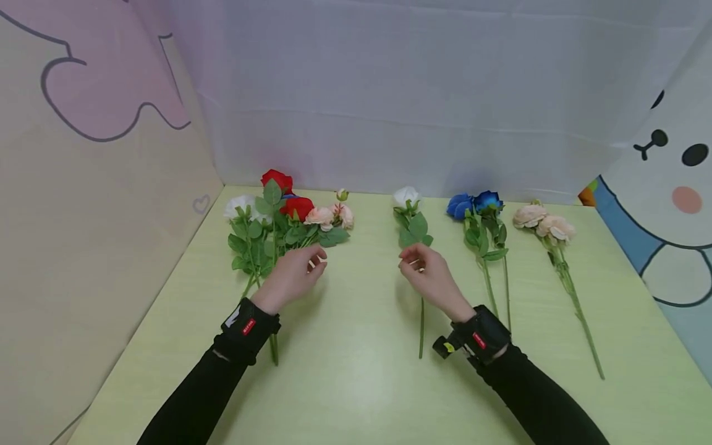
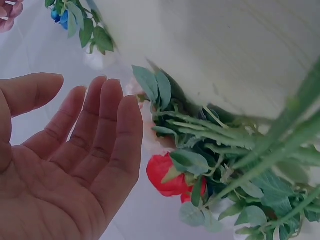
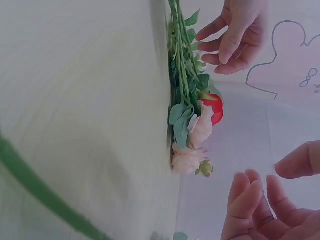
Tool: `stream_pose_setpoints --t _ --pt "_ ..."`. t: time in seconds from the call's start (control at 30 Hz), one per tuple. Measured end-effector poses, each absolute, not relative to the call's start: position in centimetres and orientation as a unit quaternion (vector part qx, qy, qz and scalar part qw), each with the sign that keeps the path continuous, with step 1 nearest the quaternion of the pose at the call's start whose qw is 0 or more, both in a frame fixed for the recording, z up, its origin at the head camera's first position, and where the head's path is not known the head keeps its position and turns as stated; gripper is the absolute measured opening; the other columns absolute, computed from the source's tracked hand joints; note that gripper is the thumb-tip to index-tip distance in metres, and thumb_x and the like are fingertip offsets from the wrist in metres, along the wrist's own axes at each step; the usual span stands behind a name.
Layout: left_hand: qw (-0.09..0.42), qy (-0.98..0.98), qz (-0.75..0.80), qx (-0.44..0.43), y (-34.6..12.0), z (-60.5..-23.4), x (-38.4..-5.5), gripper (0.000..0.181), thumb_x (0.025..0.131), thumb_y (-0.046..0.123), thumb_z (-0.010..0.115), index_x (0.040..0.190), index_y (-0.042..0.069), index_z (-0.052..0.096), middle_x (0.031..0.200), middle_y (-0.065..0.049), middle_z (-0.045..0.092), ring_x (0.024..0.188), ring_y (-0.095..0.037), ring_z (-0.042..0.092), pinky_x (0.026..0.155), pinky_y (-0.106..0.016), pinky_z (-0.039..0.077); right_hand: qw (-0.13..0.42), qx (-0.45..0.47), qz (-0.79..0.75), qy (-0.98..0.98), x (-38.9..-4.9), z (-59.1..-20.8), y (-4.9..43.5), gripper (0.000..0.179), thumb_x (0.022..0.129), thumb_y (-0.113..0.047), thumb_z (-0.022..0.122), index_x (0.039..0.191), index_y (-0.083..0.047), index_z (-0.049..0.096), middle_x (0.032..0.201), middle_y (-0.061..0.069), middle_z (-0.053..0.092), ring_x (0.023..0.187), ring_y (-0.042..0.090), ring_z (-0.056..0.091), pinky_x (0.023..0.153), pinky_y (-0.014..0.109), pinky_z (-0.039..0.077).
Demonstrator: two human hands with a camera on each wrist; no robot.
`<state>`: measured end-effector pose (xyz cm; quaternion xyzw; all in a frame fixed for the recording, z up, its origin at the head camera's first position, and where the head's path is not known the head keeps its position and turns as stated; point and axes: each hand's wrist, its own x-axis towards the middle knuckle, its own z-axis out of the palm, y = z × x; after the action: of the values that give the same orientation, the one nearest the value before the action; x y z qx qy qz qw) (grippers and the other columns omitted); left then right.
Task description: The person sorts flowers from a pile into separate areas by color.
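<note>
Beyond the white rose (image 1: 414, 228) hangs a broad pale curtain (image 1: 384, 86), and under the rose spreads the light yellow-green table (image 1: 356, 383). Left of the rose lies the largest group, a mixed heap of flowers (image 1: 295, 233) in red, white and pink with a trace of blue; its blooms face the curtain side and its stems come back towards the person. Farthest right of the rose, two pink flowers (image 1: 556, 228) lie slantwise, heads far and leftward, stem ends near and rightward. Between them and the rose, two blue roses (image 1: 487, 202) lie heads away, their stems angling slightly right as they come nearer. The rose itself has its bloom at the far end and its long axis nearly straight towards the person. Left of it, the left hand (image 1: 290, 275) hangs beside the heap, empty, thumb well apart from loosely bent fingers. Over the rose's stem, just below the leaves, the right hand (image 1: 429, 274) hovers empty, fingertips and thumb narrowly parted. Smallest, a bud (image 1: 342, 194) lies left of the rose, at the heap's far edge
</note>
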<state>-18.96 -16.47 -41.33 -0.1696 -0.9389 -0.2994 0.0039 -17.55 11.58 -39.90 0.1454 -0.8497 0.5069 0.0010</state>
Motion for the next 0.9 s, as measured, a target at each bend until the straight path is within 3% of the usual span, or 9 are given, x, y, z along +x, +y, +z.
stream_pose_setpoints --t 0.13,0.3,0.5,0.73,0.9 --pt "0.021 -0.95 -0.272 -0.149 -17.5 -41.0 -18.5 0.018 0.093 0.015 0.059 0.106 0.004 0.063 0.088 -0.006 0.064 0.076 -0.02 0.058 0.064 -0.033 0.05 -0.052 0.124 0.559 -0.819 -17.5 -39.4 10.3 0.02 0.093 -0.006 0.053 0.111 0.005 0.055 0.099 0.02 0.06 0.087 0.032 0.061 0.074 0.037 0.049" --pt "0.03 -0.96 -0.245 -0.131 -18.8 -40.0 -17.9 0.021 0.092 0.016 0.06 0.108 0.002 0.063 0.089 -0.008 0.064 0.07 -0.02 0.056 0.059 -0.033 0.047 -0.106 0.095 0.635 -0.759 -18.1 -39.8 8.9 0.024 0.096 -0.009 0.051 0.115 0.004 0.052 0.103 0.02 0.061 0.089 0.025 0.06 0.078 0.037 0.05" --pt "0.066 -0.966 -0.215 -0.124 -20.5 -39.1 -17.2 0.022 0.091 0.013 0.059 0.108 0.0 0.063 0.088 -0.01 0.064 0.059 -0.018 0.052 0.049 -0.031 0.042 -0.155 0.081 0.71 -0.683 -18.0 -39.4 7.1 0.029 0.097 -0.013 0.05 0.12 0.005 0.047 0.103 0.014 0.059 0.09 0.022 0.058 0.077 0.027 0.049" --pt "0.081 -0.973 -0.187 -0.107 -21.7 -39.1 -16.4 0.021 0.091 0.014 0.059 0.105 -0.002 0.063 0.088 -0.013 0.066 0.067 -0.023 0.059 0.053 -0.036 0.047 -0.197 0.057 0.751 -0.628 -17.9 -39.6 4.9 0.026 0.096 -0.013 0.05 0.118 0.001 0.048 0.1 0.008 0.057 0.088 0.018 0.058 0.075 0.024 0.048" --pt "0.09 -0.977 -0.173 -0.089 -22.1 -39.6 -15.5 0.022 0.09 0.014 0.061 0.105 -0.003 0.063 0.082 -0.013 0.066 0.063 -0.024 0.058 0.05 -0.037 0.047 -0.234 0.027 0.773 -0.589 -17.7 -39.8 3.4 0.025 0.097 -0.013 0.048 0.118 0.0 0.048 0.098 0.007 0.056 0.086 0.017 0.058 0.075 0.024 0.048"
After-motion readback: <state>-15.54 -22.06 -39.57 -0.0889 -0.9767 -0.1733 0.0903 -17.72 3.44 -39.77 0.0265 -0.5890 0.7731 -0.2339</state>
